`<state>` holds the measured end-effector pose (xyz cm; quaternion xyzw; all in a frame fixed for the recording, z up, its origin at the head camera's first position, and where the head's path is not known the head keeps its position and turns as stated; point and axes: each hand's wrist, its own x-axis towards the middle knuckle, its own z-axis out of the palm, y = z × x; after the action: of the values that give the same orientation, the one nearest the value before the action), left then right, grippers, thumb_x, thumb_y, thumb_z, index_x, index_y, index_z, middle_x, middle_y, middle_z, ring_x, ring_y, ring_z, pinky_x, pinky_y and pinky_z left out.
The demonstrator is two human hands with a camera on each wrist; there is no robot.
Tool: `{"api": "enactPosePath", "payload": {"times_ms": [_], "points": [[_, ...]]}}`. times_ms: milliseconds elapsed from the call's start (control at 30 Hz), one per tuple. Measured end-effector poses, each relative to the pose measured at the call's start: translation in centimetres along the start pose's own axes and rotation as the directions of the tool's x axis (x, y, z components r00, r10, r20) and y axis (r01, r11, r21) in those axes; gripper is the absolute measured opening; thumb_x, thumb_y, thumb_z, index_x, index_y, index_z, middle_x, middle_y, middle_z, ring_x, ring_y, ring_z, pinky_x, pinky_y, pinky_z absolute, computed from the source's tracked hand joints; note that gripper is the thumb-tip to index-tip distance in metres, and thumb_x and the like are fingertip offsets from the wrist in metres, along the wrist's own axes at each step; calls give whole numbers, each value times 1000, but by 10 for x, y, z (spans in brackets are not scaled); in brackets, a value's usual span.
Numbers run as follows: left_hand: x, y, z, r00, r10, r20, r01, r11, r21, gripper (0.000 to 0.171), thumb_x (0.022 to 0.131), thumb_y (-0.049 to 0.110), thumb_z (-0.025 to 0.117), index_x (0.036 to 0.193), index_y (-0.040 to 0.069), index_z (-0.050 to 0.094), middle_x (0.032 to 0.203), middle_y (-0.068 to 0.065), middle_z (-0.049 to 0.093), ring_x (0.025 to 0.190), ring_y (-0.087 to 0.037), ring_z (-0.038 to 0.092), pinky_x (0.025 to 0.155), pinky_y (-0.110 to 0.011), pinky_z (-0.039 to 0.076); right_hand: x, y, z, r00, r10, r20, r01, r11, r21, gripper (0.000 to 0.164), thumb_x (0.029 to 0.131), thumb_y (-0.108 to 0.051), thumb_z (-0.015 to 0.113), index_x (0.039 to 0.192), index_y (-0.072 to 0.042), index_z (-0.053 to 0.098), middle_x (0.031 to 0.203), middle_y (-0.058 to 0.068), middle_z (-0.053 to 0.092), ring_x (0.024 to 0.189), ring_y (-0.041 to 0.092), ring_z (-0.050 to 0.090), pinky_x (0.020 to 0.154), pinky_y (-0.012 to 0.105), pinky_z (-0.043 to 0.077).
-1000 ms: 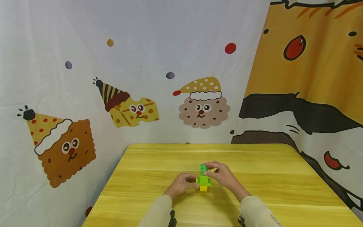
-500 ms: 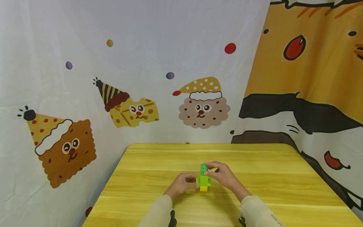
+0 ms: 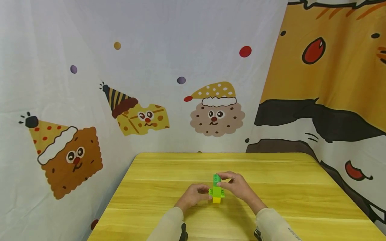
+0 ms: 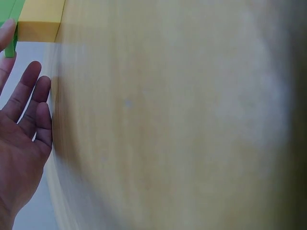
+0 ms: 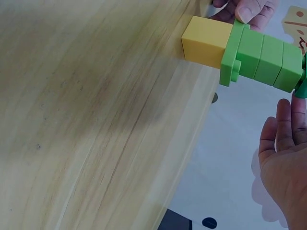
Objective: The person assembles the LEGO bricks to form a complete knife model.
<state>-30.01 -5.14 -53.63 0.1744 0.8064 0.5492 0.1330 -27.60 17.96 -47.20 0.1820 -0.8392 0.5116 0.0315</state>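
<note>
A small upright stack of toy building bricks stands on the wooden table. Its base is a yellow brick, topped by a flat light green plate whose studded ends jut out at both sides. Several light green bricks rise from the plate's middle. On top sits a darker green brick, which my right hand pinches between thumb and finger from the right. My left hand pinches the plate's left end by thumb and forefinger; its other fingers stay extended near the tabletop.
The pale yellow wooden table has rounded far corners. Right behind it hangs a white cloth printed with cartoon biscuits and cheese. Light sleeves cover both forearms.
</note>
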Motion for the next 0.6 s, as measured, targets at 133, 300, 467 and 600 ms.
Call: {"api": "enactPosePath", "payload": {"times_ms": [133,300,467,600], "points": [[-1,2,0,1000,-5,-2,5,1000,0,31,85,29,80,113,17,73,107,4,67,100,-18,60,86,-45,51,0,1,0,1000,12,-7,-12,1000,-8,37,91,-26,74,124,-11,70,117,2,67,107,25,56,79,30,50],[-2,4,1,1000,-2,-10,2,1000,-7,29,86,27,80,112,16,73,107,2,67,101,-21,60,86,-46,50,0,0,0,1000,6,-5,-6,1000,-20,37,91,-27,74,125,-12,70,116,1,67,108,27,57,79,31,49],[-3,4,1,1000,-3,-10,3,1000,-10,28,86,27,80,111,16,73,107,2,67,101,-20,60,88,-47,50,1,-1,1,1000,-1,-5,1,1000,-23,38,91,-28,75,125,-12,70,115,1,67,108,30,57,79,32,48],[-1,3,2,1000,-5,-8,5,1000,-4,30,86,28,80,113,16,73,107,3,67,100,-19,60,86,-44,51,2,0,1,1000,-8,-8,7,1000,-26,38,91,-27,74,125,-13,70,114,0,67,108,30,57,79,31,48]]}}
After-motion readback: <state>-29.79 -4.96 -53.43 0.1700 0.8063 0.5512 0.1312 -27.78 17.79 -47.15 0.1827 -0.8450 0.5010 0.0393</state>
